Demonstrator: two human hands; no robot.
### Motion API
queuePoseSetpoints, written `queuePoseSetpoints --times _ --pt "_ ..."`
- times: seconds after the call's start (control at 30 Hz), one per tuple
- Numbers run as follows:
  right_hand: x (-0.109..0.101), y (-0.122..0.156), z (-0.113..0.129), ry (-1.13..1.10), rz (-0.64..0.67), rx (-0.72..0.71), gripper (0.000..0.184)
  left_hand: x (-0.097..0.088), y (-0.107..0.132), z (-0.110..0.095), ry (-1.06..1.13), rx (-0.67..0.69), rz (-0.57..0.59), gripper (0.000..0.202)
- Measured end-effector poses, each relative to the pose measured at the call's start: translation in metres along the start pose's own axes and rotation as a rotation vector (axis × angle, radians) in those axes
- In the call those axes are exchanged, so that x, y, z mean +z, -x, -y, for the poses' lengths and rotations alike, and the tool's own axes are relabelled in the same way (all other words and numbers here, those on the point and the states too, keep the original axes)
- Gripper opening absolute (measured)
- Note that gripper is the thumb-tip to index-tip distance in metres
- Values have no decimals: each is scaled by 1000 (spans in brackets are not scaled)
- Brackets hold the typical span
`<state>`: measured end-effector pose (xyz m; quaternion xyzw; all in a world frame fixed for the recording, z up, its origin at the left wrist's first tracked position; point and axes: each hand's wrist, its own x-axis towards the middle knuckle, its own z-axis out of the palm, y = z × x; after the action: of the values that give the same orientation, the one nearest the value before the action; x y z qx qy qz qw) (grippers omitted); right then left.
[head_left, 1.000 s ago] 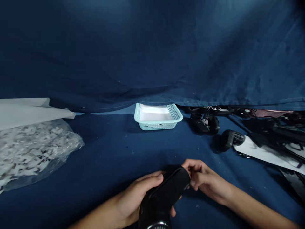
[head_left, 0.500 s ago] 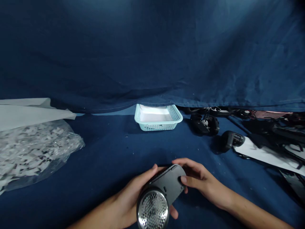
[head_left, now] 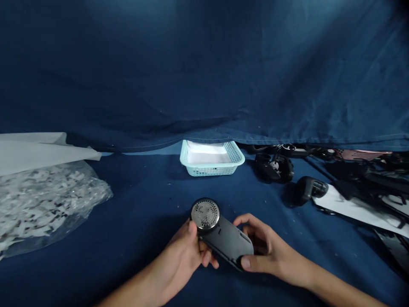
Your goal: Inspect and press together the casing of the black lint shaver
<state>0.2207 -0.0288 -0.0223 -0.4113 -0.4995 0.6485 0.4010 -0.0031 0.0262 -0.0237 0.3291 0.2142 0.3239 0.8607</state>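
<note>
Between my two hands is a dark grey fabric shaver with a round, perforated metal head. Its head points away and to the left, while the flat handle slants down to the right. My left hand grips it just below the head, thumb against the rim and fingers curled underneath. On the far end of the handle, my right hand is closed, the thumb pressing the lower corner and the fingers behind the upper edge.
A light blue basket with white paper inside stands ahead. At left lies a clear plastic bag of white-grey pieces under white sheeting. Black parts and a white-and-black piece lie to the right. A blue curtain hangs behind.
The fabric shaver has turned in my hands: its metal head swung from near me to farther away, and the handle end now tips toward me at the right. The surroundings look unchanged.
</note>
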Motion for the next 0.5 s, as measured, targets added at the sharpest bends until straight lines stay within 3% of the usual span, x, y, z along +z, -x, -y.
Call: queuePoseSetpoints --times 0.1,0.2,0.33,0.5 --pt "0 2 1 -29 30 -11 35 3 3 2 -133 60 -21 55" --pt "-1 0 0 -63 38 -13 24 5 5 3 -294 26 -99 59" --pt "-2 -2 -4 -50 48 -14 24 6 7 3 -425 -7 -145 64" --pt "-3 -3 -10 -58 -7 -10 24 7 7 2 -399 20 -95 68"
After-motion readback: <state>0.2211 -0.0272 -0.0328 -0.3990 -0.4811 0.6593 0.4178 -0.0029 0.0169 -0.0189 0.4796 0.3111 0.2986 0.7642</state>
